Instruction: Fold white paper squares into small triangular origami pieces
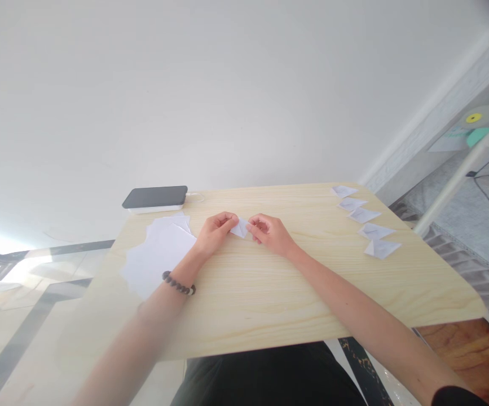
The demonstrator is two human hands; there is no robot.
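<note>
A small folded piece of white paper [239,228] is held between my two hands, above the middle of the table. My left hand [215,232] pinches its left corner between thumb and fingers. At the right corner, the fingertips of my right hand [272,232] are closed on the same paper. A crease line shows across its face. Beside my left forearm lies a spread pile of white paper sheets [159,251], partly covered by that arm. Several folded paper pieces [371,215] sit in a slanting row toward the right edge of the table.
A dark-screened phone [156,197] rests on a white base at the table's back left, with a white cable beside it. The wooden table [269,304] meets a pale wall [236,101] behind. A white metal frame [451,186] stands to the right.
</note>
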